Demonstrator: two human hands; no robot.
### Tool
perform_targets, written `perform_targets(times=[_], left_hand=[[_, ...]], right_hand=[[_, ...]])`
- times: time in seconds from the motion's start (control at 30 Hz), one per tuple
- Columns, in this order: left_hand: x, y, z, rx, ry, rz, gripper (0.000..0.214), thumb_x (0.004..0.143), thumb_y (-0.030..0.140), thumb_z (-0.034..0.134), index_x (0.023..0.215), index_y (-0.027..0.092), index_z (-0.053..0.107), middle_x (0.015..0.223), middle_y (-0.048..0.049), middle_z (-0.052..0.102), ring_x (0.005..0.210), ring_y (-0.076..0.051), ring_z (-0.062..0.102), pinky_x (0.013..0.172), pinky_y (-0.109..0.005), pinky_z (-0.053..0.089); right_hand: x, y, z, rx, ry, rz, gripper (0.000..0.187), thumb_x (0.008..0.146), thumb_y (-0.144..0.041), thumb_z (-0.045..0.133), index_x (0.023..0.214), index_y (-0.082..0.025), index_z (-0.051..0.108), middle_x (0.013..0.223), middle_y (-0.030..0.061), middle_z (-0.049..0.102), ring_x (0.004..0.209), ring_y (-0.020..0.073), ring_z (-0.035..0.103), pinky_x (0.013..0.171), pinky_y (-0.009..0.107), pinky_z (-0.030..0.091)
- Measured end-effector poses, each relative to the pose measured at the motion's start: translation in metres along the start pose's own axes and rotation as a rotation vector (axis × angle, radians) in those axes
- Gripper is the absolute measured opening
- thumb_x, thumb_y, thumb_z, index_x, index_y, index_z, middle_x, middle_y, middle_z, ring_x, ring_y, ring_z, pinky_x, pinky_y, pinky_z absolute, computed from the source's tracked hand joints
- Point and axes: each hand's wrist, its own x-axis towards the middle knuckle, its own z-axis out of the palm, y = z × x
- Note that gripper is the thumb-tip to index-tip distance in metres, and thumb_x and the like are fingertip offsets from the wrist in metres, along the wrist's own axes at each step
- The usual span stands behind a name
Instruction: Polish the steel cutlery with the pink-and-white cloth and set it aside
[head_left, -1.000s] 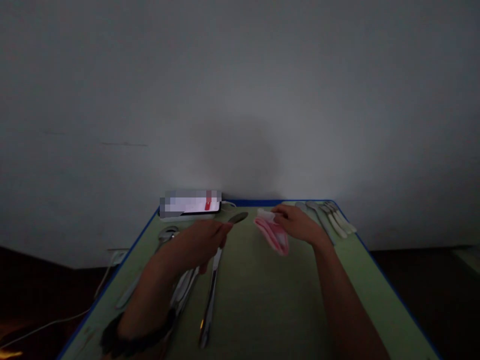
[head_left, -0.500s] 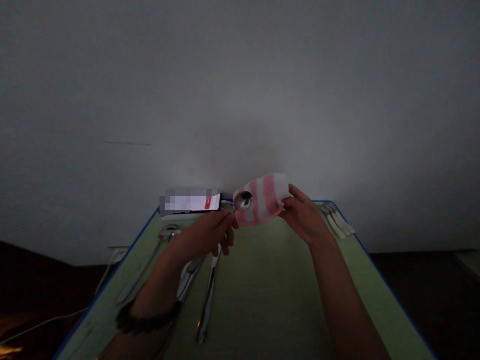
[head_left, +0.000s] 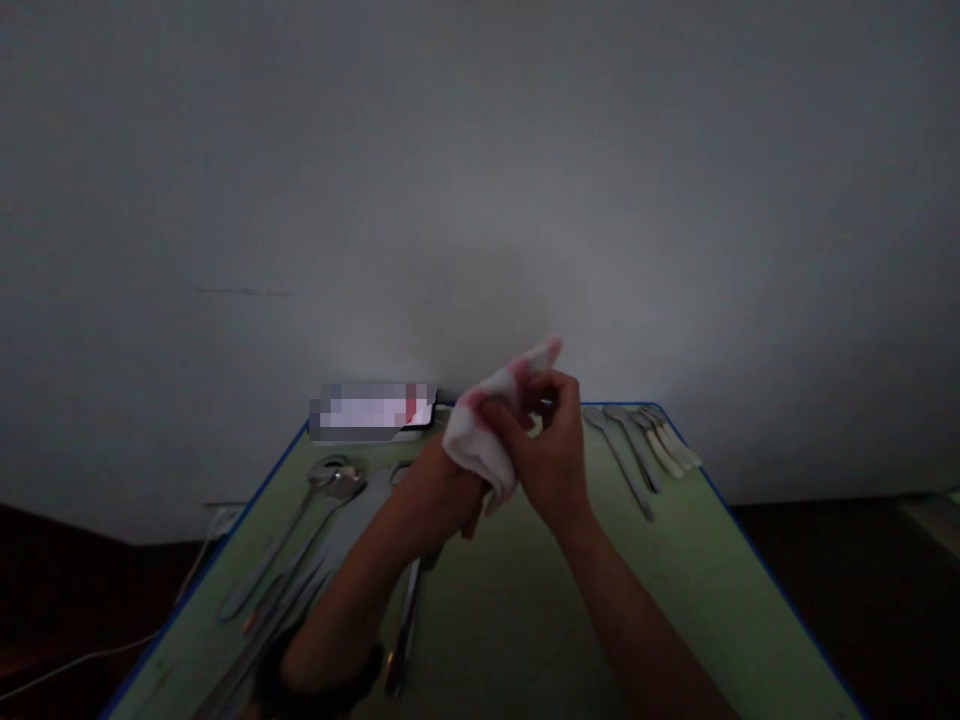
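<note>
My right hand (head_left: 553, 455) is closed on a pink-and-white striped cloth (head_left: 471, 438), which is bunched and folded between both hands above the table. My left hand (head_left: 439, 490) is closed just under the cloth, with its fingers mostly covered. The spoon, whose bowl showed against the cloth half a second ago, is now hidden by the cloth and fingers. Under the left hand, a long metal utensil (head_left: 405, 630) lies on the table with its far end out of sight.
Several metal spoons and other utensils (head_left: 330, 505) lie on the green table (head_left: 525, 620) at left. More cutlery (head_left: 626, 460), some white-handled, lies at back right. A lit phone (head_left: 367, 410) leans near the wall (head_left: 480, 200). Blue edging (head_left: 772, 575) borders the table.
My right hand has moved left and folded the cloth over, hiding the spoon's bowl. Both hands are now close together. Two more utensils at back right have come into sight.
</note>
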Motion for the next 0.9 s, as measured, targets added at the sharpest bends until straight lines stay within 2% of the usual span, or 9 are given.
perform_targets(times=[0.07,0.13,0.27,0.4,0.5,0.57,0.73,0.83,0.9], left_hand=[[-0.003,0.004,0.003,0.015,0.058,0.014,0.02,0.077,0.021,0.035,0.064,0.016,0.05,0.039,0.005,0.046,0.034,-0.008,0.043,0.032,-0.015,0.032],[-0.005,0.008,0.006,0.023,0.089,0.035,0.023,0.078,0.023,0.035,0.058,0.018,0.046,0.037,0.0049,0.045,0.032,-0.008,0.044,0.033,-0.016,0.034],[-0.007,0.014,0.009,0.011,0.02,0.029,0.024,0.078,0.024,0.034,0.056,0.019,0.041,0.036,0.006,0.042,0.031,-0.008,0.043,0.032,-0.016,0.035],[-0.011,0.014,0.004,-0.027,-0.086,0.014,0.023,0.084,0.029,0.032,0.067,0.018,0.045,0.043,0.0071,0.044,0.031,-0.007,0.043,0.032,-0.015,0.033],[-0.02,0.015,-0.003,0.024,-0.198,0.028,0.027,0.089,0.035,0.03,0.083,0.018,0.05,0.048,0.007,0.046,0.036,-0.007,0.043,0.037,-0.016,0.035],[-0.024,0.016,-0.008,0.073,-0.23,0.037,0.03,0.09,0.039,0.03,0.087,0.019,0.052,0.052,0.0062,0.046,0.041,-0.008,0.043,0.04,-0.017,0.036],[-0.015,0.011,-0.002,0.114,-0.106,0.128,0.035,0.092,0.04,0.028,0.076,0.018,0.051,0.06,0.0037,0.045,0.054,-0.009,0.043,0.049,-0.019,0.037],[-0.004,0.005,0.006,0.188,-0.055,0.174,0.032,0.092,0.035,0.027,0.074,0.018,0.048,0.061,0.0027,0.047,0.053,-0.01,0.042,0.05,-0.02,0.036],[-0.001,0.003,0.007,0.25,-0.014,0.183,0.029,0.091,0.032,0.028,0.074,0.018,0.047,0.065,0.0013,0.05,0.055,-0.011,0.043,0.05,-0.021,0.036]], right_hand=[[-0.001,-0.001,0.002,0.015,0.073,0.001,0.058,0.062,-0.038,0.07,0.108,-0.022,0.04,0.109,0.0064,0.051,0.09,0.0147,0.053,0.076,0.027,0.046],[0.0,-0.003,-0.001,0.016,0.057,0.037,0.057,0.064,-0.039,0.067,0.111,-0.022,0.041,0.107,0.0067,0.054,0.087,0.015,0.055,0.073,0.027,0.046],[0.003,-0.006,-0.01,-0.032,-0.042,0.093,0.031,0.073,-0.046,0.057,0.083,-0.017,0.056,0.075,0.0012,0.058,0.064,0.0119,0.051,0.058,0.023,0.042],[0.005,-0.004,-0.016,-0.031,-0.149,0.086,0.038,0.08,-0.05,0.045,0.067,-0.015,0.055,0.057,-0.0021,0.049,0.051,0.0085,0.042,0.046,0.021,0.032],[0.011,-0.002,-0.023,-0.06,-0.079,0.087,0.043,0.082,-0.052,0.041,0.062,-0.015,0.052,0.051,-0.003,0.043,0.046,0.0076,0.036,0.042,0.021,0.027],[0.014,-0.003,-0.027,-0.024,-0.013,0.102,0.043,0.082,-0.053,0.039,0.065,-0.016,0.053,0.052,-0.0025,0.045,0.047,0.0082,0.038,0.042,0.021,0.028],[0.007,-0.015,-0.014,0.21,0.007,0.21,0.042,0.084,-0.052,0.032,0.098,-0.02,0.054,0.077,0.0042,0.061,0.063,0.0134,0.054,0.05,0.024,0.04],[-0.002,-0.012,0.002,0.268,-0.026,0.326,0.046,0.084,-0.053,0.027,0.096,-0.019,0.054,0.079,0.0065,0.062,0.06,0.0136,0.055,0.047,0.024,0.04],[-0.003,-0.005,0.008,0.292,-0.059,0.35,0.046,0.084,-0.054,0.029,0.097,-0.018,0.053,0.079,0.0068,0.061,0.06,0.013,0.054,0.045,0.022,0.038]])
